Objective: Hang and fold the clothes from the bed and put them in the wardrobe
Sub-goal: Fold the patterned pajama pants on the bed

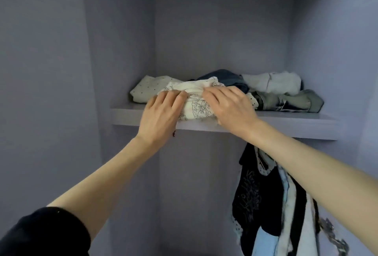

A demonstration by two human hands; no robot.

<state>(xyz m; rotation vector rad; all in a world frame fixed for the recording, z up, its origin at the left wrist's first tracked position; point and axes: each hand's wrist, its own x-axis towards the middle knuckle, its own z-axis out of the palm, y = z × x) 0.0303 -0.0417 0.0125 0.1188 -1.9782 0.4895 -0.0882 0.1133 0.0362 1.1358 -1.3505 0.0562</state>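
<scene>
Cream cloth [196, 103], folded and printed with dark line-drawn flowers, is lying at the shelf [286, 126] front edge; left hand [161, 114] and right hand [231, 105] are gripping its sides with curled fingers.

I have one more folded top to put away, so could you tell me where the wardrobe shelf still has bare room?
The shelf is bare at its left end, between the side wall and the dotted cloth, and along the front right edge before the grey jeans. The middle is crowded: both the left hand and right hand grip the floral garment there.
</scene>
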